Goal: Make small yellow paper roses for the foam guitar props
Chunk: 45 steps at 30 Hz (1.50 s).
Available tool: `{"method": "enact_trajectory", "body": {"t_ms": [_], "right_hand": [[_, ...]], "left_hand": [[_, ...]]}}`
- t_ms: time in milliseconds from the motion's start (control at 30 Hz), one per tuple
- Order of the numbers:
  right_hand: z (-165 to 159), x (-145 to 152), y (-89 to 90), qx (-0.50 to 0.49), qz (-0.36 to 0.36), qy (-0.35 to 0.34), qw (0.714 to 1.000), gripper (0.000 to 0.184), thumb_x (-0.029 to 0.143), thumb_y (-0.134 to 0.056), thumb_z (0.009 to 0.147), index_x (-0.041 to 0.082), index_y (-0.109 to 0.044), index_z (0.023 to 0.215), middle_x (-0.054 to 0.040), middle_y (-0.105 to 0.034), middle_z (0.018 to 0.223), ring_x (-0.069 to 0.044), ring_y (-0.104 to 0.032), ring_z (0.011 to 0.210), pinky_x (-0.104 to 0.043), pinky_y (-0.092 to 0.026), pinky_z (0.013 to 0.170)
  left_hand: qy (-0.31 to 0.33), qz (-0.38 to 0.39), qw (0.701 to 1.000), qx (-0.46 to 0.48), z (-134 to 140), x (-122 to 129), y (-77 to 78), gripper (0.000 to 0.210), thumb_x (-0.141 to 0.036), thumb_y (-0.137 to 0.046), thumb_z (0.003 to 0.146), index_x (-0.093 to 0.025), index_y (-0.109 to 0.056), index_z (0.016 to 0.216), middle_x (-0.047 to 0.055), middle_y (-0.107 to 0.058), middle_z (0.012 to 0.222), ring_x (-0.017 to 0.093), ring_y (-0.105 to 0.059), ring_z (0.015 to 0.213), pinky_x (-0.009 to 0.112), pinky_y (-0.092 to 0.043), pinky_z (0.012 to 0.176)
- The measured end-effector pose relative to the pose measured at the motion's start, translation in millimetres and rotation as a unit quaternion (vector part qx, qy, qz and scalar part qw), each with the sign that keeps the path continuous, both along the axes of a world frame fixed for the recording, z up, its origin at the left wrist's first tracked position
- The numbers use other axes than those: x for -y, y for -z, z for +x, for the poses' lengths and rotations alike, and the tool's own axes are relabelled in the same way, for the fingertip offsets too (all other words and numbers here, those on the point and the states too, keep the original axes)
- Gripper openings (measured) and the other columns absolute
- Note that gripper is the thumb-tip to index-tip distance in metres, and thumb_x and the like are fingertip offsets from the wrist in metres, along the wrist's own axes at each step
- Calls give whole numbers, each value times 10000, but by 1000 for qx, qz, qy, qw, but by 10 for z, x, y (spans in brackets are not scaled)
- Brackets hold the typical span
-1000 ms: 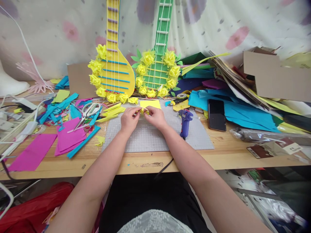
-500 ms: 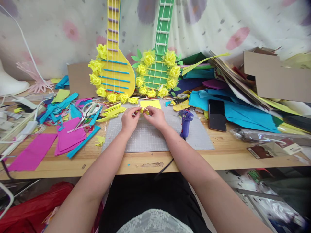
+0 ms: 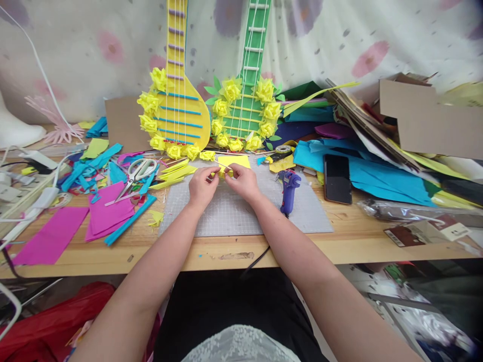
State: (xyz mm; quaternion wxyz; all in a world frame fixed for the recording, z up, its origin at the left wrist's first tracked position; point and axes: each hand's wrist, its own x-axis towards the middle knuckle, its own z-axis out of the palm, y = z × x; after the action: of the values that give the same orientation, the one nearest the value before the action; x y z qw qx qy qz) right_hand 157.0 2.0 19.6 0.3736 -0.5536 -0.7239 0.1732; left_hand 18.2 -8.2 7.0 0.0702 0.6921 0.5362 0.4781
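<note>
- Head view, grip: your left hand (image 3: 203,187) and right hand (image 3: 243,181) are pinched nearly closed, fingertips facing, holding a yellow paper piece (image 3: 222,174).
- Position: the piece sits between the two sets of fingertips, above the cutting mat (image 3: 226,216), just in front of a flat yellow sheet (image 3: 234,162).
- Stick: a thin pale stick (image 3: 223,165) slants up and left from your right fingertips.
- Appearance: the piece is small and bright yellow; your fingers hide most of its shape.
</note>
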Motion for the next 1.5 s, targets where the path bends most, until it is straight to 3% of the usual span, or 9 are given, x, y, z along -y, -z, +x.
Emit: {"method": "enact_trajectory", "body": {"t_ms": [333, 467, 767, 1100, 1233, 1500], "right_hand": [[29, -11, 0, -11, 9, -34, 999, 222, 307, -490, 701, 187, -631, 822, 34, -473, 584, -84, -379, 534, -211, -266, 539], [43, -28, 6, -38, -11, -52, 998, 209, 310, -496, 704, 179, -625, 802, 50, -408, 532, -78, -336, 505, -209, -258, 525], [28, -63, 31, -118, -92, -96, 984, 134, 259, -498, 660, 168, -565, 733, 88, -250, 469, -65, -241, 467, -211, -213, 495], [16, -108, 55, -219, -169, -123, 953, 133, 280, -508, 630, 163, -524, 691, 64, -391, 531, -67, -327, 507, -208, -251, 506], [22, -84, 25, -235, -203, -150, 939, 183, 319, -551, 634, 169, -525, 738, 81, -338, 512, -54, -267, 466, -208, -207, 475], [28, -127, 80, -240, -184, -170, 938, 276, 401, -627, 612, 166, -523, 712, 90, -296, 485, -49, -232, 468, -211, -175, 477]], "left_hand": [[3, 8, 999, -41, -9, 19, -65, 199, -142, -528, 712, -214, -672, 829, 26, -635, 830, 173, -521, 840, 296, -442, 739], [-6, 11, 998, -54, -28, -2, -58, 153, -167, -558, 703, -219, -669, 796, 35, -588, 809, 187, -503, 862, 336, -416, 817], [-40, -21, 997, -58, -24, -25, -20, 62, -210, -572, 700, -206, -623, 666, 51, -538, 849, 212, -456, 893, 377, -377, 829], [-34, -81, 995, -38, -27, -24, -20, 124, -272, -540, 761, -208, -610, 682, 52, -560, 914, 219, -444, 933, 378, -339, 829], [-39, -80, 995, -43, -25, -22, -12, 136, -289, -511, 786, -206, -599, 724, 57, -559, 931, 219, -449, 941, 368, -338, 831], [-31, -64, 996, -49, -40, -33, 3, 140, -289, -486, 801, -209, -586, 746, 55, -556, 938, 209, -446, 941, 360, -333, 842]]}}
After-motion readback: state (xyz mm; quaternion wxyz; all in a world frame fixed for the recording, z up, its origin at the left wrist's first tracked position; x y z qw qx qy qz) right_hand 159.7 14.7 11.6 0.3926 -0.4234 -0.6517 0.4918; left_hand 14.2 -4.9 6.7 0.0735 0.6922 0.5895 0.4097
